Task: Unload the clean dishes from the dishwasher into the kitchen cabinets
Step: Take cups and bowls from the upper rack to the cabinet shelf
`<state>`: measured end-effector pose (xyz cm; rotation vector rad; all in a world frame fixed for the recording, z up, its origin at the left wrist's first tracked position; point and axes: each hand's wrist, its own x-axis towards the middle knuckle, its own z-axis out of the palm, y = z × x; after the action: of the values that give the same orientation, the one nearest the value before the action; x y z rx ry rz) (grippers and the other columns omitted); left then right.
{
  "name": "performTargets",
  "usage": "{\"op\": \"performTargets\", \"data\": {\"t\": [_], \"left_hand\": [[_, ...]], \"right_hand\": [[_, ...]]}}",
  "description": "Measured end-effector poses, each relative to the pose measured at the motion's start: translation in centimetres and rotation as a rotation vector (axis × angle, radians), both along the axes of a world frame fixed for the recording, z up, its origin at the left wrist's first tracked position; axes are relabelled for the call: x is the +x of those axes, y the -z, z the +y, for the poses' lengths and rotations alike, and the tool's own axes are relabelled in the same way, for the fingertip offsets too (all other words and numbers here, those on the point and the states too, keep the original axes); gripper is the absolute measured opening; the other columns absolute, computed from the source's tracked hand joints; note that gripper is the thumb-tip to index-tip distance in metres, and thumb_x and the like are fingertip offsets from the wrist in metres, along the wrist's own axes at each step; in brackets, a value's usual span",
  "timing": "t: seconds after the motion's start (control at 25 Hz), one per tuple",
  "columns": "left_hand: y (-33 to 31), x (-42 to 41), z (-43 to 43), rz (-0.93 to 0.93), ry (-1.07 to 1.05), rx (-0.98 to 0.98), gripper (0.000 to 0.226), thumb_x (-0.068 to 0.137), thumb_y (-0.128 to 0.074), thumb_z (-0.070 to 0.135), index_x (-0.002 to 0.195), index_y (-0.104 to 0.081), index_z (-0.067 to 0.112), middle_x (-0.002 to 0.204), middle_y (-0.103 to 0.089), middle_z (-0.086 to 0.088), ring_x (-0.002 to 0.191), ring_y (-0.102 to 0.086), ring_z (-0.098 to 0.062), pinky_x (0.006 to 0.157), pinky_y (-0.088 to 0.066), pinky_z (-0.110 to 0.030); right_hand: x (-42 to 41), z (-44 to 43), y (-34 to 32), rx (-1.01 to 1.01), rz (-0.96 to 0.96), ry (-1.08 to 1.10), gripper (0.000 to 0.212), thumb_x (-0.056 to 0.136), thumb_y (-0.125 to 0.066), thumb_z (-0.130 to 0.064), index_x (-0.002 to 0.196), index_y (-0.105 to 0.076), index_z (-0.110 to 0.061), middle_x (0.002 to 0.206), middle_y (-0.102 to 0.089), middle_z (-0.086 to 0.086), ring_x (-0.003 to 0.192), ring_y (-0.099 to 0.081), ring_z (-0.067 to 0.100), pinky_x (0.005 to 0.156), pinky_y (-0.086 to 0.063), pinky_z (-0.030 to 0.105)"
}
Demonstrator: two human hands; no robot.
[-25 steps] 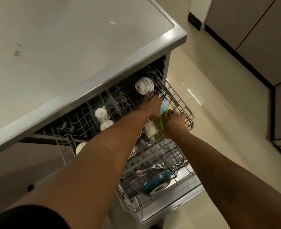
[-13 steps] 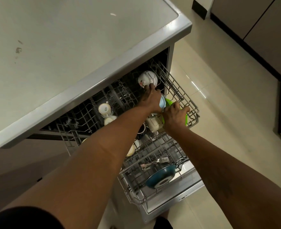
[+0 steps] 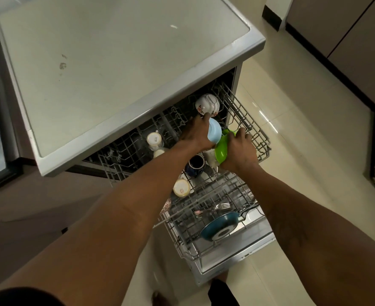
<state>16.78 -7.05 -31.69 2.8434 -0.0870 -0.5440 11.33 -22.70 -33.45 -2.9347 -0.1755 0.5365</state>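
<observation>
Two racks stood drawn out of the dishwasher [image 3: 120, 80], whose broad pale top filled the upper left of what we saw. The upper rack [image 3: 251, 129] jutted from under that top. The lower rack [image 3: 204, 241] lay beneath it and nearer to us, over the opened door [image 3: 237, 260]. In the lower rack we made out a blue pan [image 3: 219, 226] leaning on its edge, its dark handle pointing right.

Both of the person's arms reached into the upper rack. The left hand [image 3: 194, 136] gripped a light blue bowl [image 3: 214, 131] tipped on its side, with the thumb hooked over its upper edge. Close against it, the right hand [image 3: 240, 151] clasped a green bowl [image 3: 221, 150], fingers curled over its rim. We could not tell whether either bowl rested on the wires.

Behind the left hand a white flowered bowl [image 3: 206, 104] sat upside down at the back of the upper rack. Below the hands stood a dark mug [image 3: 195, 164], its mouth turned toward us. Further left a white cup [image 3: 154, 139] sat inverted, and a pale cup [image 3: 181, 188] stood nearer us. A few forks [image 3: 223, 206] lay just behind the pan.
</observation>
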Motion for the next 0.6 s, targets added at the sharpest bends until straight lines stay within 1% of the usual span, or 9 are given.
{"op": "performTargets", "data": {"t": [0.04, 0.12, 0.2, 0.28, 0.36, 0.48, 0.6], "left_hand": [[-0.8, -0.7, 0.3, 0.001, -0.021, -0.012, 0.111, 0.068, -0.086, 0.047, 0.156, -0.024, 0.019, 0.148, -0.040, -0.015, 0.134, -0.044, -0.035, 0.102, -0.047, -0.045], [-3.0, -2.5, 1.2, -0.008, -0.082, -0.091, 0.115, 0.068, -0.087, 0.048, 0.158, -0.021, 0.019, 0.149, -0.039, -0.016, 0.133, -0.045, -0.035, 0.104, -0.046, -0.045], [-5.3, -4.8, 2.6, -0.043, -0.122, -0.148, 0.117, 0.064, -0.087, 0.050, 0.157, -0.026, 0.015, 0.143, -0.048, -0.016, 0.126, -0.052, -0.033, 0.100, -0.050, -0.044], [-7.5, -7.6, 4.3, -0.073, -0.137, -0.122, 0.115, 0.062, -0.087, 0.050, 0.155, -0.031, 0.013, 0.138, -0.055, -0.016, 0.121, -0.056, -0.033, 0.096, -0.052, -0.043], [-9.6, -10.3, 6.0, -0.108, -0.128, -0.085, 0.111, 0.062, -0.087, 0.050, 0.153, -0.035, 0.014, 0.135, -0.056, -0.015, 0.121, -0.055, -0.034, 0.095, -0.051, -0.043], [-13.2, -14.0, 8.1, -0.159, -0.103, -0.058, 0.107, 0.063, -0.086, 0.047, 0.151, -0.035, 0.016, 0.135, -0.053, -0.012, 0.123, -0.051, -0.033, 0.093, -0.050, -0.042], [-17.5, -17.5, 10.2, -0.201, -0.078, -0.038, 0.105, 0.061, -0.086, 0.049, 0.149, -0.037, 0.019, 0.131, -0.053, -0.009, 0.120, -0.052, -0.031, 0.086, -0.056, -0.045]], "right_hand": [[-0.3, -0.1, -0.8, 0.043, -0.017, 0.018, 0.102, 0.048, -0.092, -0.041, 0.134, -0.045, -0.010, 0.122, -0.039, 0.014, 0.110, -0.047, 0.034, 0.073, -0.056, 0.043], [-1.0, -0.1, -2.9, 0.105, -0.059, 0.027, 0.104, 0.047, -0.091, -0.036, 0.136, -0.045, -0.010, 0.123, -0.040, 0.015, 0.114, -0.045, 0.034, 0.080, -0.056, 0.044], [-1.8, 0.1, -4.9, 0.157, -0.099, 0.045, 0.105, 0.047, -0.090, -0.037, 0.137, -0.043, -0.011, 0.128, -0.044, 0.016, 0.118, -0.044, 0.036, 0.087, -0.054, 0.047], [-3.1, 0.6, -7.2, 0.191, -0.130, 0.047, 0.104, 0.049, -0.090, -0.041, 0.137, -0.043, -0.012, 0.129, -0.050, 0.014, 0.118, -0.043, 0.036, 0.089, -0.051, 0.046], [-4.7, 1.4, -9.4, 0.214, -0.155, 0.035, 0.103, 0.051, -0.089, -0.044, 0.138, -0.042, -0.012, 0.128, -0.054, 0.013, 0.117, -0.043, 0.035, 0.088, -0.049, 0.045], [-7.9, 3.3, -13.2, 0.211, -0.198, 0.007, 0.102, 0.055, -0.085, -0.049, 0.139, -0.041, -0.013, 0.128, -0.054, 0.013, 0.117, -0.043, 0.037, 0.087, -0.048, 0.045], [-11.0, 5.9, -17.3, 0.198, -0.236, 0.000, 0.105, 0.054, -0.084, -0.055, 0.141, -0.040, -0.014, 0.130, -0.053, 0.013, 0.118, -0.043, 0.037, 0.092, -0.046, 0.044]]}}
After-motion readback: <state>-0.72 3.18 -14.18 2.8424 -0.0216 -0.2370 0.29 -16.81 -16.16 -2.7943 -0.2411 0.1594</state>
